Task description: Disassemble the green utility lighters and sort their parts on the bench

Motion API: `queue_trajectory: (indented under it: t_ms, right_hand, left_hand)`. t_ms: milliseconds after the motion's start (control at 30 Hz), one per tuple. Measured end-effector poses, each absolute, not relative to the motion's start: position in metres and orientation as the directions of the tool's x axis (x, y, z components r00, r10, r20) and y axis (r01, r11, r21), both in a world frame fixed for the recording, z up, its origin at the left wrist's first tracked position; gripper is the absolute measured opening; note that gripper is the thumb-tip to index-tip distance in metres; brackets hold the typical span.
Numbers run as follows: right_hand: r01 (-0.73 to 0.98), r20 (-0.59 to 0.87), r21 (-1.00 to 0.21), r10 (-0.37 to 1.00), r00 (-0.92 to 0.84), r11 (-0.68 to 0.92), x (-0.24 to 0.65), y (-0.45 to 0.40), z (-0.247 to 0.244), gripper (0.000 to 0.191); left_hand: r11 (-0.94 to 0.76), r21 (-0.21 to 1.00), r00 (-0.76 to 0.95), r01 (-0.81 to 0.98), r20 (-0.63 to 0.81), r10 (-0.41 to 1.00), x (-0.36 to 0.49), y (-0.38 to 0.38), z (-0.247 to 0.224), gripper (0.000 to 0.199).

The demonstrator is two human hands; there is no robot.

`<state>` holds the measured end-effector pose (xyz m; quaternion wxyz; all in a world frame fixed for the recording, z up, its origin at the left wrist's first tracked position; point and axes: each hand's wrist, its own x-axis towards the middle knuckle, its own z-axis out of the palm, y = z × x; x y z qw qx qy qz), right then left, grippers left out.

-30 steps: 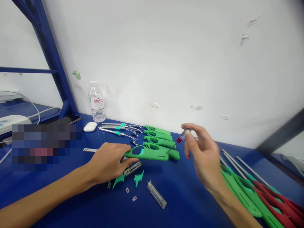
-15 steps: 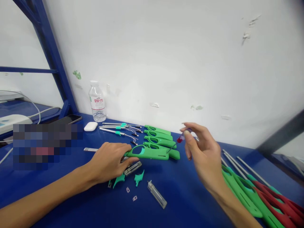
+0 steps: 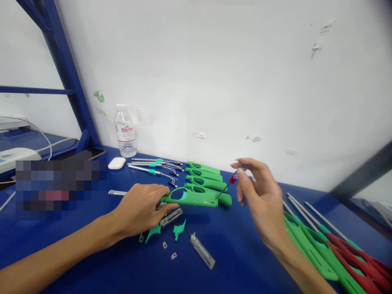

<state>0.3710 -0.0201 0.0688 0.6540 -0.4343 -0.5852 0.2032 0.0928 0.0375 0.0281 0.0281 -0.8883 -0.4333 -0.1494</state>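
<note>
My left hand (image 3: pixel 145 206) is closed round the trigger end of a green long-neck lighter (image 3: pixel 194 197), whose metal tube (image 3: pixel 117 192) sticks out to the left. In my right hand (image 3: pixel 260 196) a screwdriver (image 3: pixel 235 176) with a clear and red handle is pinched between thumb and fingers. Its thin shaft slants down to the right end of the green handle, with the tip at or by the slot there. Below lie teal triggers (image 3: pixel 179 230), small pale clips (image 3: pixel 174 256) and a clear fuel tank (image 3: pixel 202 251). Another clear tank (image 3: pixel 171 217) lies partly under my left hand.
Several green handle shells (image 3: pixel 204 175) lie behind the lighter, beside metal tubes with wires (image 3: pixel 153 165). Green and red lighters (image 3: pixel 352 249) are at the right. A water bottle (image 3: pixel 125 132), a white case (image 3: pixel 116 163) and a phone (image 3: pixel 92 153) stand or lie at the back left.
Both hands keep almost the same place. The screwdriver's handle has shifted very slightly, and its tip stays at the right end of the green lighter.
</note>
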Motion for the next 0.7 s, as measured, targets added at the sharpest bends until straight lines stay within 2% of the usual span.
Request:
queue_trajectory:
  t_ms: [300,433,633,700]
  right_hand:
    - [0.269,0.595,-0.799,0.774,0.217,0.538,0.3697,-0.0233,0.0697,0.026]
    - [0.295,0.583,-0.801,0.790,0.190,0.521,0.3687,-0.0229,0.0680,0.016]
    - [0.382,0.644,-0.751,0.725,0.245,0.538,0.3711,-0.0220,0.0690,0.016]
    - [0.345,0.631,-0.762,0.747,0.208,0.548,0.3725,-0.0211,0.0680,0.015]
  left_hand:
    - [-0.635,0.107,0.577,0.765,0.324,0.750,0.0942,0.0378,0.0289,0.039]
    - [-0.634,0.127,0.564,0.763,0.350,0.748,0.0939,0.0366,0.0325,0.040]
    - [-0.615,0.138,0.528,0.776,0.390,0.754,0.0923,0.0374,0.0319,0.037]
    - [-0.610,0.145,0.518,0.779,0.400,0.756,0.0925,0.0383,0.0308,0.034]
